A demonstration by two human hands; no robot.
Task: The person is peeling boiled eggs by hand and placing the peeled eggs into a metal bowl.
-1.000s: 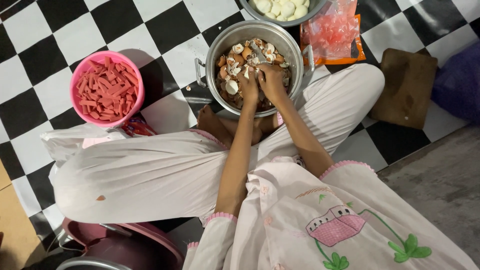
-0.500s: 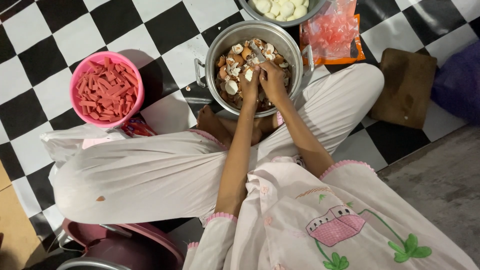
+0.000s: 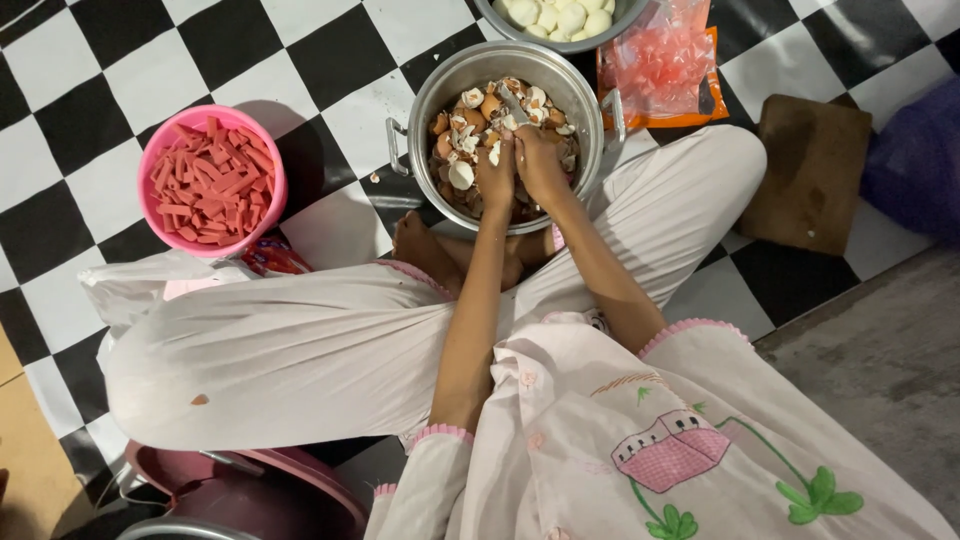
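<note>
Metal pot (image 3: pixel 600 110), two-handled, stood on the checkered floor (image 3: pixel 310 40) just beyond the crossed legs, filled with broken eggshells (image 3: pixel 462 175), brown and white. Left hand (image 3: pixel 494 178) and right hand (image 3: pixel 540 165) lay together inside it, fingers curled around something hidden; grip contents could not be told. Pink bowl (image 3: pixel 272 170) of red strips stood left; bowl of peeled eggs (image 3: pixel 556 14) beyond.
</note>
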